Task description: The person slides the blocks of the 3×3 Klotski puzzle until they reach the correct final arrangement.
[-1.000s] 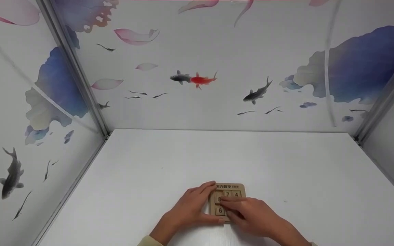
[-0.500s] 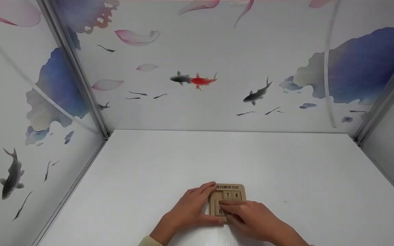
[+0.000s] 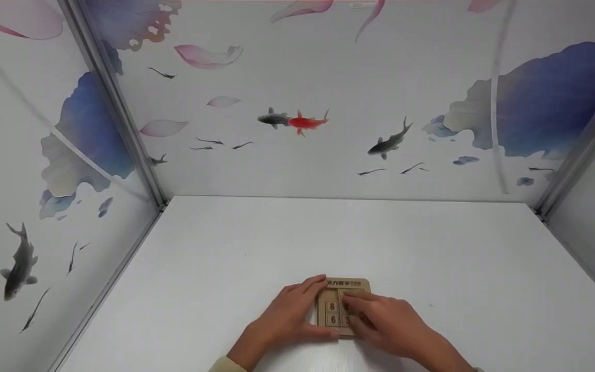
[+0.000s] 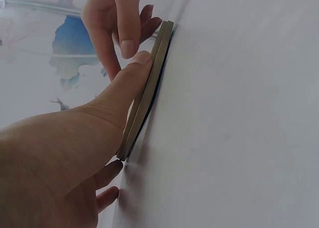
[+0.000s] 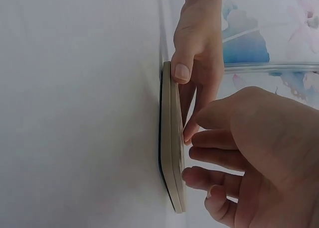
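At lower centre, left hand gripped the board; right hand, unclenched, lay just right of its gap.

A white bench met a back wall printed with a red fish, dark fish, pink petals and blue patches; metal posts lined its corners.

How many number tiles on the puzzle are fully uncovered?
2: the 8 tile in the left column and the 6 tile directly below it. Others are partly covered by the right hand; some may be hidden.
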Motion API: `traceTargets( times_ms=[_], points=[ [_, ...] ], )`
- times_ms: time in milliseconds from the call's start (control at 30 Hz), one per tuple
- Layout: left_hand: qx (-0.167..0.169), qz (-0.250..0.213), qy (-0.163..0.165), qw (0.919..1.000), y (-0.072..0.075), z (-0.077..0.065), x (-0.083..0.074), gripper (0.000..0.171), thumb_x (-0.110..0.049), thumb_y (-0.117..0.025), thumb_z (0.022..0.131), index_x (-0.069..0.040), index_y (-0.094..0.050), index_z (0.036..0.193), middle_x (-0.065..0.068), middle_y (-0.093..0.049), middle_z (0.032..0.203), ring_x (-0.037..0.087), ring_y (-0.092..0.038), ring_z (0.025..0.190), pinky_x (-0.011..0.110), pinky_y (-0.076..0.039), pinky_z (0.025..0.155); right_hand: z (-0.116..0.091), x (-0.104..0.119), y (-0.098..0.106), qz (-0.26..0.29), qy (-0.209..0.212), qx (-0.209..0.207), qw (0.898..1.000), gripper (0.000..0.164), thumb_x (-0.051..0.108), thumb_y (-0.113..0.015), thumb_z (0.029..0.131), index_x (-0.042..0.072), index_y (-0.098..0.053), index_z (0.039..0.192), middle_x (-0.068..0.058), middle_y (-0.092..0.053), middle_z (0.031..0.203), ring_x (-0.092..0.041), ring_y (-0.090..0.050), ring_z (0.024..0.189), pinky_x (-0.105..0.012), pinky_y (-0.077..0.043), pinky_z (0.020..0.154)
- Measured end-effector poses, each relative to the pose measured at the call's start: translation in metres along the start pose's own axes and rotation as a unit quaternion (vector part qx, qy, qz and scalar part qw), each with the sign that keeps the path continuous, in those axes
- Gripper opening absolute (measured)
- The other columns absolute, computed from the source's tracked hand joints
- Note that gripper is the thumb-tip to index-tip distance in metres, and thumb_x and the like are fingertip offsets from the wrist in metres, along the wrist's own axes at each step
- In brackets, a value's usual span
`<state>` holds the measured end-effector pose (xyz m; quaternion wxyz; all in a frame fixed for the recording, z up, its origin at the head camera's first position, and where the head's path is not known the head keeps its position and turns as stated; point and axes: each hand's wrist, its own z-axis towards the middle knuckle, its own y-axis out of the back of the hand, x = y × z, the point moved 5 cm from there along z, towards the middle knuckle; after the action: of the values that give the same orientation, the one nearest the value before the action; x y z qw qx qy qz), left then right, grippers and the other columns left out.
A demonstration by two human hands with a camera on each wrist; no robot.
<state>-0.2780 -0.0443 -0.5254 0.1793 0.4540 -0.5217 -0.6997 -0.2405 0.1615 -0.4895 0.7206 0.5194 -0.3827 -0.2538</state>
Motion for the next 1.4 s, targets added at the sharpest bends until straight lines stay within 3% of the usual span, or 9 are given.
traceTargets(
  times_ms=[333, 600, 933, 1400],
  points=[
    [0.001, -0.008, 0.005, 1.0000, -0.001, 0.001, -0.001, 0.113, -0.086, -0.070, 0.083, -0.020, -0.038, 0.169, -0.007, -0.034, 0.177, 0.018, -0.044, 0.159, 0.047, -0.035, 0.133, 0.001, -0.008, -0.003, -0.007, -0.034, 0.025, 0.999, 0.045, 0.034, -0.069, 0.105, 0.015, -0.070, 0.146, -0.004, -0.075, 0.141, -0.009, -0.070, 0.093, -0.037, -0.061, 0.071],
    [0.003, -0.011, 0.002, 0.9999, 0.000, 0.001, -0.001, 0.111, -0.088, -0.067, 0.085, -0.022, -0.037, 0.170, -0.008, -0.033, 0.177, 0.018, -0.043, 0.159, 0.048, -0.036, 0.133, 0.003, -0.006, -0.006, -0.010, -0.024, 0.029, 0.999, 0.044, 0.036, -0.066, 0.107, 0.016, -0.071, 0.145, 0.000, -0.072, 0.145, -0.025, -0.076, 0.121, -0.048, -0.067, 0.089],
    [0.002, -0.017, 0.001, 0.9999, 0.001, 0.000, -0.002, 0.111, -0.086, -0.069, 0.085, -0.022, -0.037, 0.169, -0.007, -0.035, 0.177, 0.018, -0.043, 0.159, 0.050, -0.036, 0.132, 0.005, 0.000, -0.006, 0.006, -0.007, 0.030, 1.000, 0.044, 0.034, -0.067, 0.106, 0.017, -0.070, 0.147, 0.000, -0.072, 0.145, -0.026, -0.077, 0.118, -0.046, -0.066, 0.082],
    [-0.006, -0.017, -0.008, 0.9998, 0.002, -0.001, -0.002, 0.114, -0.088, -0.068, 0.083, -0.020, -0.038, 0.169, -0.006, -0.036, 0.177, 0.017, -0.043, 0.159, 0.049, -0.036, 0.132, 0.011, 0.001, -0.012, 0.026, 0.000, 0.030, 0.999, 0.043, 0.034, -0.065, 0.108, 0.021, -0.068, 0.149, 0.002, -0.071, 0.147, -0.025, -0.074, 0.127, -0.051, -0.066, 0.093]
  ],
)
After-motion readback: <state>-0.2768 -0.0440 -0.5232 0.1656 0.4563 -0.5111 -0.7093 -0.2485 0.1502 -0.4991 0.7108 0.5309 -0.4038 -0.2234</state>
